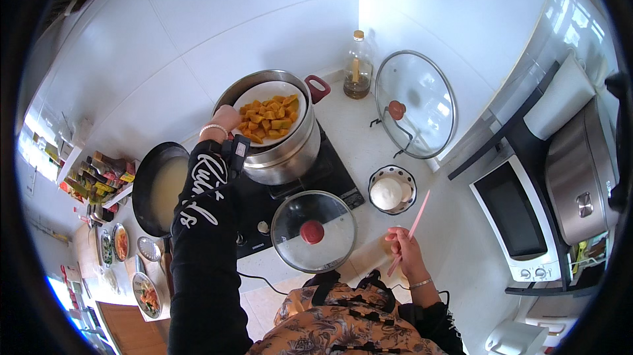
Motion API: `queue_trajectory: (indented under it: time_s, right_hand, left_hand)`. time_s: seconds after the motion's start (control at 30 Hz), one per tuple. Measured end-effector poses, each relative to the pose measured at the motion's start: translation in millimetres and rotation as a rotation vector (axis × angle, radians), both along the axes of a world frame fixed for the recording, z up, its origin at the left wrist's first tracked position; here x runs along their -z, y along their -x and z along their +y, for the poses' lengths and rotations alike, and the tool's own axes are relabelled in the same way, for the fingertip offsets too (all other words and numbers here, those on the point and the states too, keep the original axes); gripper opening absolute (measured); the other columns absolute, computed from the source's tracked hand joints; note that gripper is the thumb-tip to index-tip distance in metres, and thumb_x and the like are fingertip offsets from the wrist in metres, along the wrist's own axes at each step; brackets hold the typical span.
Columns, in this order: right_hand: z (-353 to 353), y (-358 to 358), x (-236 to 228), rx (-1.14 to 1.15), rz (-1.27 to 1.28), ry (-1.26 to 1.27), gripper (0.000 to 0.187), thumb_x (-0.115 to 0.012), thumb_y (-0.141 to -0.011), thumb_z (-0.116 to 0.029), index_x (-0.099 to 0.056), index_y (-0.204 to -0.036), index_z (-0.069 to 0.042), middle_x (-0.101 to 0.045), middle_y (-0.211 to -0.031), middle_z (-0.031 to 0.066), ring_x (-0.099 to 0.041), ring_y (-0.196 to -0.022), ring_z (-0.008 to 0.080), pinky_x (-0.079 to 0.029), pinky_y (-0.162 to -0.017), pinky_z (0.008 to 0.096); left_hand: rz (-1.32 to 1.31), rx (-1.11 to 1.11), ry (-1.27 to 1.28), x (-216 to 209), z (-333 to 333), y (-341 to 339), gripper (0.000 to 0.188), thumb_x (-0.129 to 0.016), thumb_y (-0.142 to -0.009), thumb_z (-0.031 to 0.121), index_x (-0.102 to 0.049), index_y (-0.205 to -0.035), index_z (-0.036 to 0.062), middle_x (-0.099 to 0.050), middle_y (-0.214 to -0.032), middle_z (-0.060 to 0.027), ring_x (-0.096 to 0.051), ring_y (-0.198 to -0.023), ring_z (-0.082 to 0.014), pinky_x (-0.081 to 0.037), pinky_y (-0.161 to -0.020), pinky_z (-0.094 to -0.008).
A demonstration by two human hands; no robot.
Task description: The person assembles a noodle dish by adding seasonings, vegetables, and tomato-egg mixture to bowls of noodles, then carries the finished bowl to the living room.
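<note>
Orange-yellow chunks point(269, 117), like cut pumpkin, fill a white plate point(260, 92) inside a tall steel steamer pot point(280, 163). The pot stands on the black cooktop. At its left rim my left hand point(226, 121) is closed, with a bit of red handle showing beneath the fingers. My right hand point(407, 253) pinches pink chopsticks point(417, 220) in front of the counter, away from the pot; they overlap, so I cannot tell if there is one or two. Nearer me, a glass lid point(297, 223) with a red knob lies at the cooktop's front edge.
A dark pan point(148, 183) with cloudy liquid sits left. Behind right are an oil bottle point(357, 78) and another glass lid point(428, 104), upright. A patterned bowl point(394, 206) holds white rounded pieces. A microwave point(514, 213) stands right; plates of food point(146, 295) lie left.
</note>
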State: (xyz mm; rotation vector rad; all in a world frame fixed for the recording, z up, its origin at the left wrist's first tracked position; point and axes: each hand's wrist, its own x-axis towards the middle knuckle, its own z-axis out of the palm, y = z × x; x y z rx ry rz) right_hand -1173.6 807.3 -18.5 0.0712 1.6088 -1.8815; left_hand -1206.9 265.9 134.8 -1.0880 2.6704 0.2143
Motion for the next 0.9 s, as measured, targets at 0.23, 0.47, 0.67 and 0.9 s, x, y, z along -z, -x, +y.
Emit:
queue_trajectory:
  time_s: [0.23,0.47,0.67,0.9]
  right_hand:
    - [0,-3,5,0.032,-0.009,0.02,0.028,-0.044,-0.097,-0.029,-0.059,-0.105,-0.007,-0.059,-0.084,0.002,-0.04,-0.055,0.0039,-0.033,-0.049,0.0185]
    - [-3,-5,3,0.023,-0.005,0.048,0.028,-0.043,-0.098,-0.027,-0.058,-0.105,-0.005,-0.059,-0.083,0.0041,-0.041,-0.057,0.0054,-0.034,-0.051,0.019]
    - [-7,-9,-3,-0.012,0.08,0.023,0.031,-0.042,-0.097,-0.032,-0.058,-0.105,-0.006,-0.056,-0.082,0.002,-0.039,-0.056,0.0048,-0.033,-0.051,0.0186]
    - [2,-17,-15,0.113,0.08,0.118,0.036,-0.042,-0.098,-0.035,-0.056,-0.12,-0.01,-0.054,-0.089,-0.0005,-0.035,-0.056,0.0028,-0.031,-0.048,0.0163]
  left_hand:
    - [0.116,0.153,0.068,28,-28,-8,0.028,-0.046,-0.083,0.012,-0.067,-0.081,-0.0066,-0.065,-0.079,-0.0244,-0.066,-0.074,-0.0345,-0.054,-0.068,-0.0409]
    - [0.404,-0.074,-0.311,15,-35,-15,0.022,-0.048,-0.079,0.008,-0.065,-0.08,-0.0056,-0.063,-0.071,-0.0224,-0.063,-0.051,-0.0295,-0.049,-0.042,-0.0382]
    - [0.823,-0.16,-0.486,14,-48,-36,0.039,-0.058,-0.08,0.025,-0.048,-0.113,0.0068,-0.056,-0.093,-0.0116,-0.06,-0.072,-0.0235,-0.05,-0.051,-0.0361]
    - [1.065,0.103,-0.953,-31,-57,-31,0.036,-0.059,-0.083,0.015,-0.049,-0.113,-0.0039,-0.061,-0.099,-0.0172,-0.065,-0.082,-0.0258,-0.056,-0.065,-0.035]
